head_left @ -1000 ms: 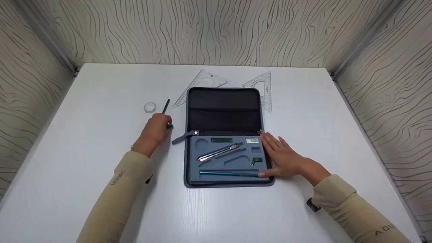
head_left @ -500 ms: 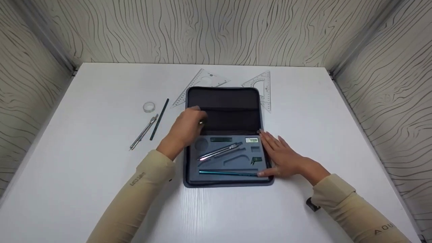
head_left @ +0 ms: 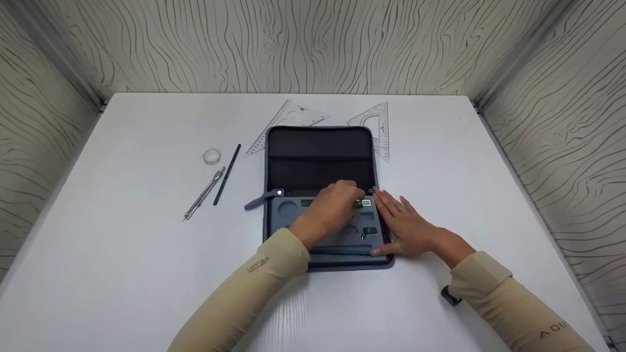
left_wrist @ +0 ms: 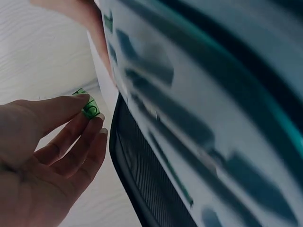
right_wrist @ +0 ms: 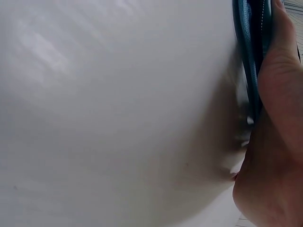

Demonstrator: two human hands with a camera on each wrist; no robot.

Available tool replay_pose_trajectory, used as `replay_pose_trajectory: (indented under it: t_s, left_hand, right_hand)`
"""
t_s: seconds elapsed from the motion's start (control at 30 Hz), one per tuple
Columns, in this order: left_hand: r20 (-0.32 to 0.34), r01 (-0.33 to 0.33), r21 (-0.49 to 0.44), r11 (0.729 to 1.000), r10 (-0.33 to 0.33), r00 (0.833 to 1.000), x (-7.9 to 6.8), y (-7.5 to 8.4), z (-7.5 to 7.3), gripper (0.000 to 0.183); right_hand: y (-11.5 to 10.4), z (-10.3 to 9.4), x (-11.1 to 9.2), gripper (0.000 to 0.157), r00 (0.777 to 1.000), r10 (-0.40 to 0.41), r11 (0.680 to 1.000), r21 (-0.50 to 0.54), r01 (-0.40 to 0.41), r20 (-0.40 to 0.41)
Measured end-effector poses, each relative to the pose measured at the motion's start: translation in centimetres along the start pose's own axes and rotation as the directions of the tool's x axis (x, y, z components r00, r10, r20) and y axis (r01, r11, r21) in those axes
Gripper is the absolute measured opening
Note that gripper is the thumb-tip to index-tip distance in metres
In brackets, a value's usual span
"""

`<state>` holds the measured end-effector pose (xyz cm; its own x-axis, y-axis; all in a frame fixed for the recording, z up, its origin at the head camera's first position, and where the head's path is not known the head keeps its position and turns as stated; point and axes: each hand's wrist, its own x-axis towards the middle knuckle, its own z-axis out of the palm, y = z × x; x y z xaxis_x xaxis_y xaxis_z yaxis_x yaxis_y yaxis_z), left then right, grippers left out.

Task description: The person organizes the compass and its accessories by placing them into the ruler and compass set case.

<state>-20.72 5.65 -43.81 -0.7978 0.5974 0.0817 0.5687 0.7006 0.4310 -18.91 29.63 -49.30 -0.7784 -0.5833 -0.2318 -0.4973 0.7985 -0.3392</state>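
Note:
A dark zip case point(head_left: 320, 143) lies unfolded, its blue-grey foam insert point(head_left: 342, 239) full of shaped recesses. Over the insert, near its upper right, my left hand point(head_left: 328, 210) pinches a small see-through green block point(left_wrist: 89, 108) with black marks between thumb and fingers. A white-and-green eraser point(head_left: 367, 203) sits just beside those fingertips. My right hand point(head_left: 413, 232) rests along the case's right edge, fingers straight, thumb at the end of a dark teal pencil point(head_left: 337, 252) in its slot. A green L-shaped piece point(head_left: 369, 231) is in the foam. The left hand and forearm hide the insert's middle.
Left of the case lie a silver drawing compass point(head_left: 203, 194), a dark pencil point(head_left: 227, 174) and a clear round ring point(head_left: 212, 156). Two clear set squares, one at left point(head_left: 279, 124) and one at right point(head_left: 384, 127), lie partly under the lid. A strap point(head_left: 261, 199) sticks out leftward.
My left hand has moved right from beside the loose pencil, past the lid, to above the foam, carrying the green block. The right hand stays at the case edge.

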Motion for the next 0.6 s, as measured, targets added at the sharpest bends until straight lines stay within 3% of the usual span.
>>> replay_pose_trajectory:
  t_s: [0.23, 0.4, 0.6]
  left_hand:
    - [0.097, 0.028, -0.011, 1.0, -0.027, 0.995, 1.4, 1.5, 2.3, 0.038]
    - [0.1, 0.009, 0.01, 1.0, -0.01, 0.995, 1.9, 1.6, 3.4, 0.033]
    - [0.113, 0.006, 0.017, 1.0, -0.008, 0.994, 2.1, 1.7, 3.6, 0.03]
  right_hand:
    - [0.0, 0.1, 0.1, 0.13, 1.0, 0.004, 1.0, -0.002, -0.004, 0.007]
    - [-0.1, 0.1, 0.3, 0.132, 0.999, 0.027, 0.999, -0.026, -0.026, 0.033]
    - [0.0, 0.2, 0.2, 0.132, 0.998, 0.04, 0.999, -0.032, -0.039, 0.04]
